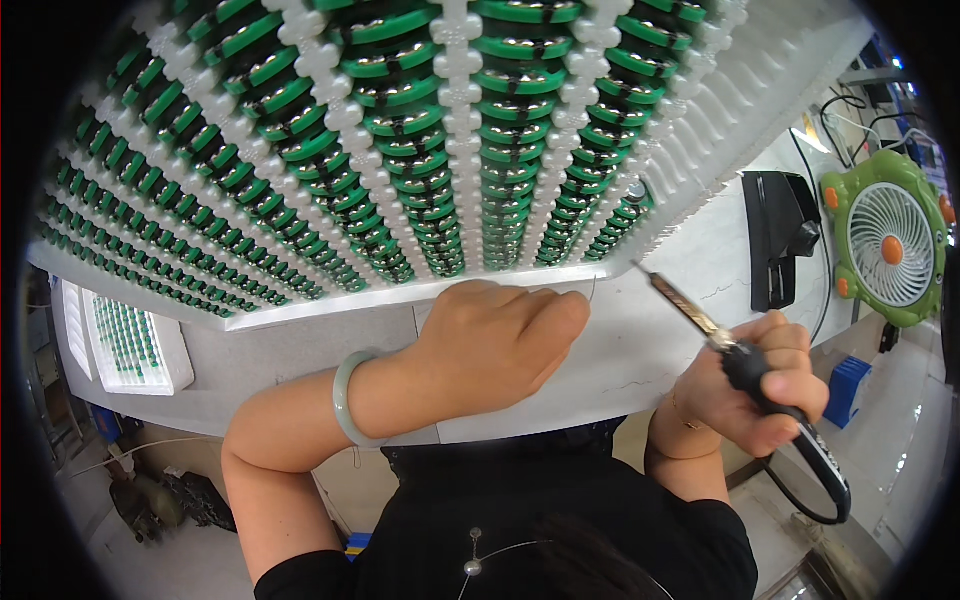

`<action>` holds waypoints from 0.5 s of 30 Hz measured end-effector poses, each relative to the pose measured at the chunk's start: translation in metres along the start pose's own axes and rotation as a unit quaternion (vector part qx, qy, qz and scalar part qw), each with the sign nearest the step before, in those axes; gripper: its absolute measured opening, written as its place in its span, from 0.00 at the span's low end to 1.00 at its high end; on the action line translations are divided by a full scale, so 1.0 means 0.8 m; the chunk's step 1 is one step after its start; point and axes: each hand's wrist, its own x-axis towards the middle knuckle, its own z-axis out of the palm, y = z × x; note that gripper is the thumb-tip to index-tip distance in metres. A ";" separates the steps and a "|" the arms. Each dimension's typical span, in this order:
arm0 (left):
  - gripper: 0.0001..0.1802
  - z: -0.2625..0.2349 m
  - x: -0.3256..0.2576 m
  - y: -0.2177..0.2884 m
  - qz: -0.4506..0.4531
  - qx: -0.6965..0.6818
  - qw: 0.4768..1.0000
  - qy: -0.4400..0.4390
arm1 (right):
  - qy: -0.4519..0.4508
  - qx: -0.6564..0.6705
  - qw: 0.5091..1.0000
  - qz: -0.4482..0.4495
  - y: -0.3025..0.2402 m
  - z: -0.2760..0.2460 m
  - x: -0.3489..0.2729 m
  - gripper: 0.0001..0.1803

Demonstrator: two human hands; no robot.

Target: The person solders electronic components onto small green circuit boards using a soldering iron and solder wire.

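R hand point(755, 385) curled round soldering iron point(742, 368), ctr-right of frame: prob. light, stiff; metal end point(686, 304) likely hot, so hold by black handle point(822, 458) only. L hand point(505, 345), ctr, nearly closed, apparently pinching thin wire point(594, 288), prob. light, bendy; grip near end.

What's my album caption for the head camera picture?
Right hand holds a black-handled soldering iron, left hand grips thin grey wire, beside a white foam tray of curved green pieces.
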 end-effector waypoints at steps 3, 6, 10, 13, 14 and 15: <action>0.06 -0.008 0.000 0.016 -0.116 -0.158 0.979 -0.047 | 0.147 0.068 0.986 -0.023 0.007 -0.016 0.005 0.22; 0.05 -0.027 0.009 0.032 -0.232 -0.369 0.897 -0.076 | 0.194 0.087 0.977 -0.003 0.004 -0.021 0.009 0.20; 0.06 -0.039 0.014 0.041 -0.284 -0.697 0.646 -0.128 | 0.028 0.097 0.995 0.016 -0.011 -0.011 0.012 0.20; 0.08 -0.042 0.026 0.056 -0.282 -0.741 0.590 -0.154 | -0.114 0.204 0.971 0.043 -0.032 -0.017 0.016 0.29; 0.07 -0.042 0.025 0.059 -0.301 -0.749 0.566 -0.163 | -0.179 0.188 0.965 0.044 -0.035 -0.019 0.013 0.30; 0.08 -0.036 0.025 0.061 -0.318 -0.749 0.555 -0.170 | -0.159 0.193 0.966 0.064 -0.042 -0.015 0.011 0.24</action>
